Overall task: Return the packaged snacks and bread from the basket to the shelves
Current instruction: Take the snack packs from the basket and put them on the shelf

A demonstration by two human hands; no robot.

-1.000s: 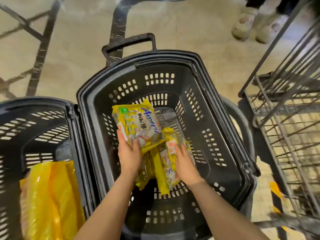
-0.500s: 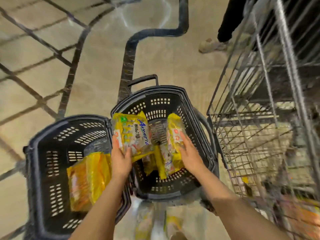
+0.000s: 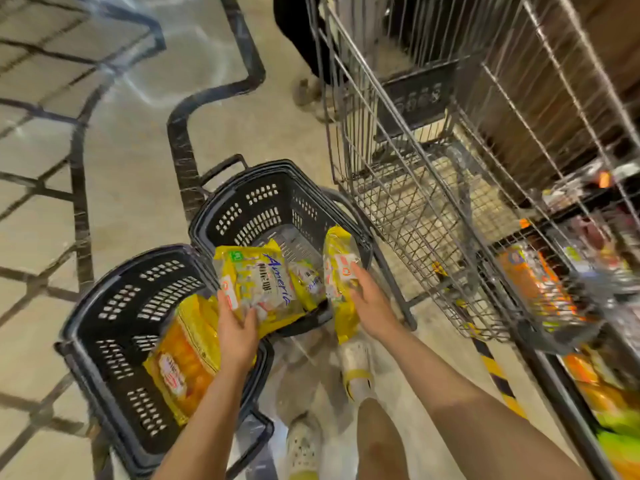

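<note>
Two yellow packs are up out of the right basket, one in each hand. The left hand grips the big pack at its lower edge, fingers curled round the wrapper, and the pack stands tall above the basket's near rim. The right hand holds the slim pack along its side, thumb across the front, the bottom end dangling free past the rim. A third pack lies loose between them, down in the basket, and I can't tell whether either hand has it.

Risks from here, as I judge them: both grips sit low on slippery film, so a quick swing could let a pack slide out and land on the floor. The dangling tail of the slim pack could snag the rim or the wire cart just beside it. Squeeze too hard and the contents crush.

The left basket holds an orange bag, touching the left wrist, so a careless lift might drag it. The shelves stand to the right, blurred.
</note>
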